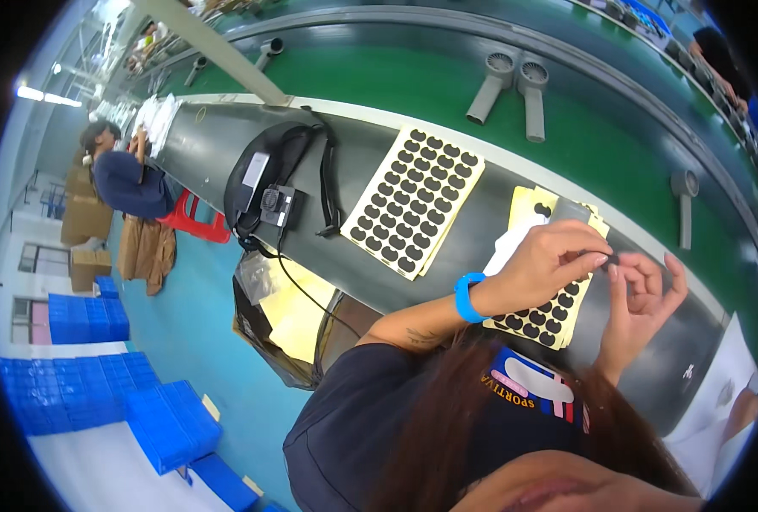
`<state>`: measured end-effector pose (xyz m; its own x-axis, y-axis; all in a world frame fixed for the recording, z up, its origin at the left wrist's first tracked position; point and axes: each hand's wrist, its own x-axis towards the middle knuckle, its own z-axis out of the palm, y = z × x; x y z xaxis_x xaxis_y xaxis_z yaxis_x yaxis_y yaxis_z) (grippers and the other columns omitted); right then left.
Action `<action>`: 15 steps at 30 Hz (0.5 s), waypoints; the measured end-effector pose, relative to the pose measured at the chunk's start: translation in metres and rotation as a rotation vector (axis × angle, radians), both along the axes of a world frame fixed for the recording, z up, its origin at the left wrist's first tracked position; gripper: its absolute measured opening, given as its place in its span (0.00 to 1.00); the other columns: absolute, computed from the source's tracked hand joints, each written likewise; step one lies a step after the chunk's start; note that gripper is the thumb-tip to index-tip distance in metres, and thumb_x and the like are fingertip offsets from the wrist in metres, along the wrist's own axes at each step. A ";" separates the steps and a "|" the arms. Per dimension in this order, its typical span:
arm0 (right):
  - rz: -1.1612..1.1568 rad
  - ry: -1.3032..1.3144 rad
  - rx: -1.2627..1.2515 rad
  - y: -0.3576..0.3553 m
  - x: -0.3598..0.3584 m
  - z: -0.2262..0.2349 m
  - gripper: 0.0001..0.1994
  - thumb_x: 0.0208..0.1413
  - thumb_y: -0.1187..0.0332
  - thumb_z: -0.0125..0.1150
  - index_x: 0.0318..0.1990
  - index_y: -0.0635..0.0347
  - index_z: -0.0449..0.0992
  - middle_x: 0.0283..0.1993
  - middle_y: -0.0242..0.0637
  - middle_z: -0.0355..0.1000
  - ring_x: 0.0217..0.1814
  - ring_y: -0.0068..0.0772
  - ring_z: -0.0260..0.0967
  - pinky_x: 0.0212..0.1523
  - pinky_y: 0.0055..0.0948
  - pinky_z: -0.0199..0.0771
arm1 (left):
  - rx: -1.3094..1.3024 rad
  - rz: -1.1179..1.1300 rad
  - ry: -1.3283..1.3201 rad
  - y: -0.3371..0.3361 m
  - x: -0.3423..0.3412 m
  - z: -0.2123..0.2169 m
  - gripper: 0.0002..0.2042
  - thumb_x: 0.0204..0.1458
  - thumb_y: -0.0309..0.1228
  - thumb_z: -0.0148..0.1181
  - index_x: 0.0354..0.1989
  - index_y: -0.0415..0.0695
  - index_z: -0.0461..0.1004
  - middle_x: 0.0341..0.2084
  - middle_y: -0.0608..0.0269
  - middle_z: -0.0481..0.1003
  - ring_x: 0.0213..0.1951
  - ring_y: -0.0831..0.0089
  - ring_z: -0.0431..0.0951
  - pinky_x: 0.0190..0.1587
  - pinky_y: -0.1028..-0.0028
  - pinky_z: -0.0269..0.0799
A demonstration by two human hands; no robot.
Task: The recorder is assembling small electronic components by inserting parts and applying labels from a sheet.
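Free table (464,247) between sheets (414,200)

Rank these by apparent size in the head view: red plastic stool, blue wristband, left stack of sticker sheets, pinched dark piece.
1. Left stack of sticker sheets
2. Red plastic stool
3. Blue wristband
4. Pinched dark piece, partly hidden

Dark workbench (473,205) running left to right, black strapped gear (292,154) lying left, black-dotted sheet stack (413,200) resting centrally, second sheet stack (536,317) lying right.
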<state>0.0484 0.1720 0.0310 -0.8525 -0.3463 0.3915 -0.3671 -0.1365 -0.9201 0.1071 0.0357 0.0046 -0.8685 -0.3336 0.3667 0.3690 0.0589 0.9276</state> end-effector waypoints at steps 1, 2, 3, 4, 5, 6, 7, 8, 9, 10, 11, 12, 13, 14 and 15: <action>-0.025 -0.018 -0.004 -0.003 0.003 0.006 0.31 0.49 0.86 0.59 0.59 0.63 0.52 0.39 0.43 0.71 0.39 0.24 0.69 0.44 0.20 0.67 | -0.008 0.009 0.006 0.001 0.000 -0.001 0.08 0.54 0.24 0.57 0.40 0.36 0.77 0.39 0.56 0.74 0.31 0.76 0.77 0.31 0.80 0.76; -0.013 -0.004 -0.006 -0.003 0.001 0.007 0.31 0.49 0.86 0.59 0.59 0.63 0.52 0.39 0.43 0.71 0.39 0.24 0.69 0.44 0.20 0.67 | -0.017 0.019 0.012 0.000 0.000 0.000 0.08 0.54 0.24 0.57 0.40 0.36 0.77 0.38 0.56 0.74 0.32 0.76 0.77 0.31 0.79 0.76; 0.019 -0.006 0.044 -0.001 -0.002 0.008 0.29 0.50 0.85 0.59 0.59 0.64 0.54 0.39 0.43 0.71 0.38 0.23 0.69 0.44 0.20 0.67 | -0.029 0.010 0.010 -0.001 0.002 0.002 0.08 0.54 0.24 0.57 0.40 0.35 0.77 0.38 0.56 0.74 0.31 0.76 0.78 0.31 0.79 0.76; 0.047 -0.009 0.097 0.001 -0.003 0.010 0.28 0.50 0.84 0.59 0.58 0.65 0.55 0.38 0.42 0.71 0.38 0.23 0.69 0.43 0.20 0.67 | -0.029 0.018 0.023 -0.001 0.003 0.003 0.08 0.54 0.24 0.57 0.40 0.35 0.77 0.38 0.56 0.74 0.31 0.76 0.78 0.31 0.79 0.76; 0.048 -0.005 0.092 0.001 -0.003 0.013 0.26 0.50 0.83 0.59 0.57 0.67 0.57 0.37 0.41 0.71 0.37 0.22 0.68 0.42 0.20 0.67 | -0.009 0.007 0.031 0.000 0.004 0.002 0.08 0.54 0.24 0.57 0.40 0.35 0.76 0.38 0.56 0.74 0.31 0.75 0.78 0.31 0.79 0.76; 0.058 0.009 0.091 0.001 -0.001 0.015 0.26 0.50 0.83 0.59 0.57 0.67 0.57 0.37 0.41 0.71 0.37 0.22 0.68 0.42 0.20 0.67 | 0.011 -0.004 0.040 0.001 0.005 0.002 0.08 0.54 0.24 0.58 0.41 0.35 0.76 0.38 0.56 0.74 0.31 0.75 0.78 0.31 0.79 0.76; 0.049 0.003 0.093 0.002 -0.003 0.014 0.26 0.50 0.83 0.60 0.56 0.66 0.57 0.36 0.40 0.72 0.37 0.22 0.68 0.42 0.20 0.66 | 0.014 -0.003 0.047 0.001 0.003 0.000 0.08 0.54 0.24 0.58 0.41 0.35 0.76 0.38 0.56 0.74 0.31 0.75 0.78 0.31 0.79 0.76; 0.040 -0.002 0.096 0.002 -0.005 0.012 0.26 0.50 0.83 0.60 0.56 0.66 0.57 0.35 0.39 0.72 0.37 0.22 0.68 0.42 0.20 0.66 | 0.049 -0.025 0.054 0.002 0.001 -0.001 0.09 0.53 0.24 0.59 0.41 0.35 0.76 0.38 0.56 0.75 0.31 0.75 0.78 0.30 0.80 0.75; 0.039 0.005 0.099 0.003 -0.008 0.010 0.26 0.50 0.83 0.60 0.56 0.66 0.57 0.35 0.39 0.72 0.37 0.22 0.68 0.42 0.20 0.66 | 0.085 -0.048 0.061 0.001 -0.001 -0.003 0.10 0.53 0.24 0.59 0.42 0.35 0.76 0.38 0.56 0.75 0.31 0.75 0.78 0.30 0.80 0.75; 0.045 0.070 0.094 0.007 -0.009 0.008 0.26 0.51 0.83 0.60 0.56 0.65 0.56 0.36 0.39 0.72 0.37 0.22 0.68 0.42 0.20 0.67 | 0.082 -0.042 0.070 0.002 0.001 -0.003 0.10 0.53 0.24 0.59 0.42 0.35 0.76 0.38 0.56 0.75 0.31 0.75 0.78 0.30 0.80 0.75; 0.049 0.135 0.089 0.008 -0.009 0.008 0.25 0.52 0.82 0.59 0.56 0.64 0.56 0.37 0.40 0.72 0.38 0.22 0.68 0.43 0.20 0.67 | 0.045 -0.039 0.067 0.003 0.002 -0.003 0.10 0.52 0.24 0.60 0.42 0.35 0.75 0.39 0.56 0.75 0.31 0.75 0.78 0.31 0.79 0.75; 0.052 0.141 0.088 0.009 -0.005 0.010 0.25 0.52 0.82 0.59 0.56 0.64 0.56 0.37 0.40 0.72 0.38 0.22 0.68 0.43 0.20 0.67 | 0.009 -0.038 0.062 0.003 0.004 -0.003 0.11 0.51 0.24 0.61 0.43 0.35 0.75 0.39 0.56 0.75 0.32 0.75 0.78 0.31 0.79 0.75; -0.013 0.238 0.088 0.009 -0.002 0.014 0.25 0.52 0.83 0.59 0.55 0.64 0.56 0.37 0.40 0.72 0.39 0.23 0.68 0.43 0.20 0.67 | 0.008 -0.035 0.068 0.003 0.005 -0.002 0.11 0.51 0.24 0.61 0.43 0.35 0.75 0.39 0.56 0.75 0.32 0.75 0.78 0.31 0.79 0.75; -0.081 0.334 0.090 0.010 0.001 0.017 0.25 0.52 0.83 0.59 0.55 0.63 0.56 0.37 0.41 0.72 0.39 0.24 0.68 0.44 0.21 0.67 | 0.066 -0.073 0.037 0.002 0.006 -0.002 0.12 0.51 0.24 0.61 0.43 0.35 0.75 0.40 0.56 0.74 0.32 0.75 0.78 0.32 0.79 0.76; -0.063 0.344 0.041 0.010 0.002 0.019 0.25 0.52 0.83 0.58 0.56 0.63 0.55 0.37 0.42 0.72 0.40 0.26 0.68 0.46 0.22 0.66 | 0.124 -0.114 0.003 0.002 0.007 -0.002 0.12 0.50 0.24 0.62 0.44 0.36 0.75 0.41 0.56 0.74 0.33 0.75 0.79 0.34 0.79 0.76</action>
<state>0.0505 0.1817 0.0500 -0.6932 -0.3187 0.6465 -0.6632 -0.0693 -0.7452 0.1144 0.0377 0.0026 -0.9020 -0.2763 0.3317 0.3699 -0.0985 0.9238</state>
